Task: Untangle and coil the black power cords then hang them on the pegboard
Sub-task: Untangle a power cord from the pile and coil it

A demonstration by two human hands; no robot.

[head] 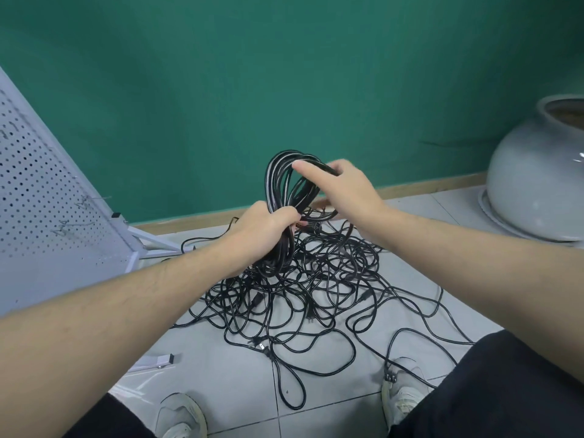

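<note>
Left hand [267, 229] fist clamps coil [284, 184]; right hand [343, 188] pinches top loop. Risk: trailing cord snags in floor tangle [316, 289], dragging loops loose.

No readable text or labels anywhere.

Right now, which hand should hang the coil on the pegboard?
Probably left. The left hand already grips the coil firmly and is nearer the pegboard on the left; the right hand only holds the top loops.
</note>
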